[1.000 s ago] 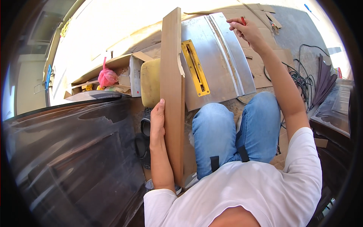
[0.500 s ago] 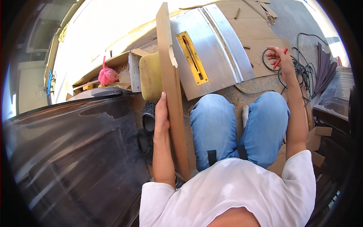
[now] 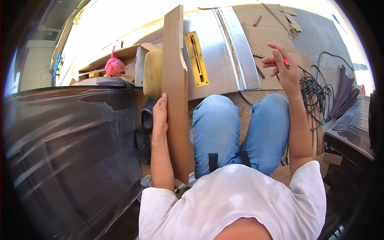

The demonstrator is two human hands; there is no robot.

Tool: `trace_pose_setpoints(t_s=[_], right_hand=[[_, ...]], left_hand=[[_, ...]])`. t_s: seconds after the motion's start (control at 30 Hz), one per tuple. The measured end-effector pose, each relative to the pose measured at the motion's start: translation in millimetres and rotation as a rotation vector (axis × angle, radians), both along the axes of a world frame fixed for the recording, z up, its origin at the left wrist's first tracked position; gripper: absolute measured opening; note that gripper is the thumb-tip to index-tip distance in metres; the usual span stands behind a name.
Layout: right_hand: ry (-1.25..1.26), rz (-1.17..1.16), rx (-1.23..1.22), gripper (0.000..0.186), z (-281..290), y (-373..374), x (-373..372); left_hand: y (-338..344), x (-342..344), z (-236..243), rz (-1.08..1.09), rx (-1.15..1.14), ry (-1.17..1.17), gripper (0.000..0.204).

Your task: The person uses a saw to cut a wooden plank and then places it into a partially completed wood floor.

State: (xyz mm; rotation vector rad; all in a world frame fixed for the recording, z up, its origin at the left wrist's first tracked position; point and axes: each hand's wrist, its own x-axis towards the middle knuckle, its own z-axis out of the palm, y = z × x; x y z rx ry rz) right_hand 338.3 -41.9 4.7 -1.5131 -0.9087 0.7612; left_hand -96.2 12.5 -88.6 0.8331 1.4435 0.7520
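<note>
My left hand (image 3: 161, 114) grips the left edge of a long brown wooden board (image 3: 175, 108), thumb up along its side. The board stands lengthwise in front of me, its far part against the metal saw table (image 3: 218, 48). A notch with pale, splintered wood breaks its right edge. In my raised right hand (image 3: 285, 72) is a slim red pencil (image 3: 286, 62), held among the fingers and mostly hidden by them. That hand is above the cardboard, apart from the board. A yellow insert plate (image 3: 197, 59) with a long slot is set into the saw table.
A dark, plastic-wrapped panel (image 3: 76, 152) fills the left side. Black clogs (image 3: 142, 140) lie between it and the board. A yellow block-shaped thing (image 3: 153, 70) and a pink bag (image 3: 114, 66) are farther left. Coiled cable (image 3: 316, 94) and cardboard (image 3: 264, 38) lie on the right.
My right hand has moved left and turned, so less of the pencil shows. The board has tilted slightly and shows more of its broad face; my left hand still holds it. The view has shifted a little.
</note>
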Motion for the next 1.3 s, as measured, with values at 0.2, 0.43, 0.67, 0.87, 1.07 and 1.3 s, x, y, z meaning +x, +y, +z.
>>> trace_pose_setpoints(t_s=[0.2, 0.43, 0.67, 0.87, 1.07, 1.3], right_hand=[[-0.153, 0.143, 0.039, 0.028, -17.6, -19.9, 38.6], [-0.48, 0.029, 0.21, 0.025, 24.7, -21.3, 89.9], [-1.219, 0.157, 0.347, 0.054, 116.0, 6.1, 122.1], [-0.97, 0.493, -0.183, 0.046, 109.0, -8.3, 151.9], [-0.947, 0.262, 0.026, 0.035, 83.1, 0.7, 142.3], [-0.76, -0.367, 0.281, 0.015, 11.0, 91.6, 159.7]], left_hand=[[1.7, 0.6, 51.6, -0.027, 0.189, 0.198, 0.04], [20.9, 78.7, 157.1, -0.281, 0.472, 0.559, 0.05], [59.0, 168.9, 251.7, -0.686, 0.746, 1.051, 0.06], [100.6, 195.0, 297.1, -0.985, 0.932, 1.141, 0.053], [105.8, 185.1, 292.5, -0.936, 0.877, 1.156, 0.059], [115.2, 58.6, 211.2, -0.496, 0.564, 0.839, 0.067]])
